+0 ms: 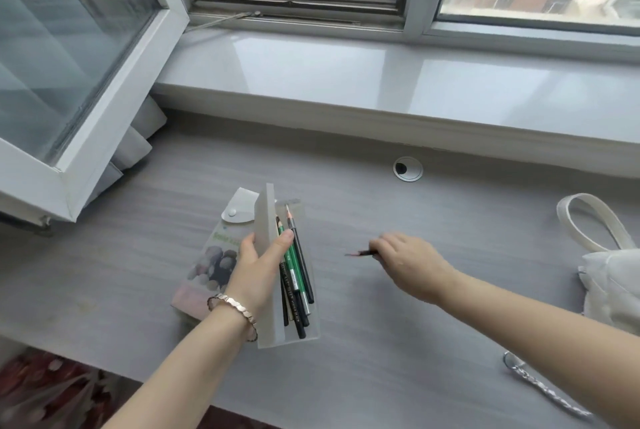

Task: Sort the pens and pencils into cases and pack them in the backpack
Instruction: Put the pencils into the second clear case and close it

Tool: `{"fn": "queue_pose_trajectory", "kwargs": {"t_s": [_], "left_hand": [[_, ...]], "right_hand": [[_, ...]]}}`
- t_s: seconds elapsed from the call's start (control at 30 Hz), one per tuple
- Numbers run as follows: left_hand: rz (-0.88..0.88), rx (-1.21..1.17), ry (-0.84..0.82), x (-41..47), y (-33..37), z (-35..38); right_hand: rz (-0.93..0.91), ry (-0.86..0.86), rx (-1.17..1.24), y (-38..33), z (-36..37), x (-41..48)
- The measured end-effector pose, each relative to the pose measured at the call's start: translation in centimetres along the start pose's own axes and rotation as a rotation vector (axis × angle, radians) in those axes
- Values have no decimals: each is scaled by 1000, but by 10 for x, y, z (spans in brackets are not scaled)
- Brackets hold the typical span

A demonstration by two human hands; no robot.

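Case flap (265, 221) gripped in left hand (259, 266), blurred pencil (358, 253) pinched in right hand (408, 262), backpack (613, 290) cropped at edge.

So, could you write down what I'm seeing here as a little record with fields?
place: grey desk under a window
left hand: holds the lid of the clear case upright
clear case: open, several pencils lying inside
right hand: pinches a reddish item, pen or pencil, too blurred to tell, right of the clear case
printed case: lies flat, left of the clear case
bag: white, at the desk's right edge
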State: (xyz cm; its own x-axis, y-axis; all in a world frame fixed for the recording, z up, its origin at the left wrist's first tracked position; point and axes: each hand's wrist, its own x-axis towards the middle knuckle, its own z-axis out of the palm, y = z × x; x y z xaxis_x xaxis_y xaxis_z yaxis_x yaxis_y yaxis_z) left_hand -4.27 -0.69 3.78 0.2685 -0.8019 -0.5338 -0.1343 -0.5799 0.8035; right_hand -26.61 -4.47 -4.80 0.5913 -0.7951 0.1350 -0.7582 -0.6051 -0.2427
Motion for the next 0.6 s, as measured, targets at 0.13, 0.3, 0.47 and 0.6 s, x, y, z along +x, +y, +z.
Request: {"fn": "queue_pose_trajectory", "kwargs": {"t_s": [0.13,0.3,0.47,0.6], "left_hand": [[-30,1,-85,-10,-3,21],[-80,-26,-222,-28,-4,51],[-91,-63,-287,-41,-2,68],[-73,-53,-306,-45,-2,76]], "right_hand": [[670,317,767,-25,-43,-12],[703,402,1079,-59,-61,-8],[767,389,898,-68,-53,-21],[851,531,977,-64,-64,-27]]}}
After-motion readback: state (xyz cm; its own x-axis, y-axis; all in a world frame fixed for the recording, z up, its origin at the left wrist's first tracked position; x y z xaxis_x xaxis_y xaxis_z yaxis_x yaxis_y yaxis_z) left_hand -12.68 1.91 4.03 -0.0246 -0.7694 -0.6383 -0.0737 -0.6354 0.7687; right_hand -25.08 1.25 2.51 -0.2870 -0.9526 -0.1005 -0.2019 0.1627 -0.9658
